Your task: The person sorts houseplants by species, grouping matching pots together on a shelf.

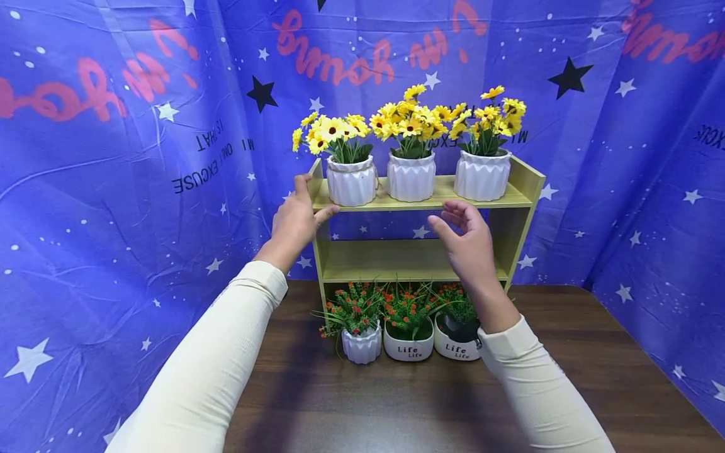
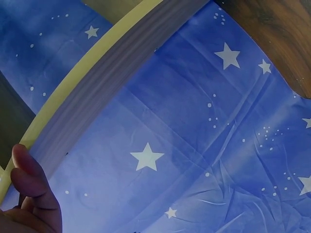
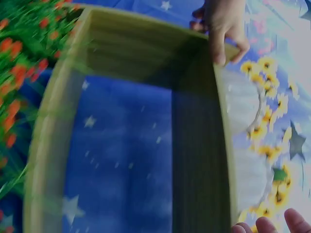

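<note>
A light wooden shelf rack [image 1: 391, 261] stands on the table. My left hand [image 1: 296, 217] grips its upper left corner, thumb on the top board's front edge and fingers around the side panel. In the left wrist view, fingertips [image 2: 31, 170] show at the panel's edge. My right hand [image 1: 472, 245] is raised before the top board with relaxed fingers, holding nothing. Just above it are white pots of yellow flowers: a left one [image 1: 351, 184] with a string at its neck, a middle one [image 1: 411, 178] and a right one [image 1: 481, 176].
Before the rack's base stand a ribbed white pot [image 1: 362, 346] and two oval planters, a middle one [image 1: 408, 350] and a right one [image 1: 456, 350], marked "Life", all with red-flowered plants. A blue star-printed curtain [image 1: 226, 157] surrounds the dark wooden table [image 1: 362, 402].
</note>
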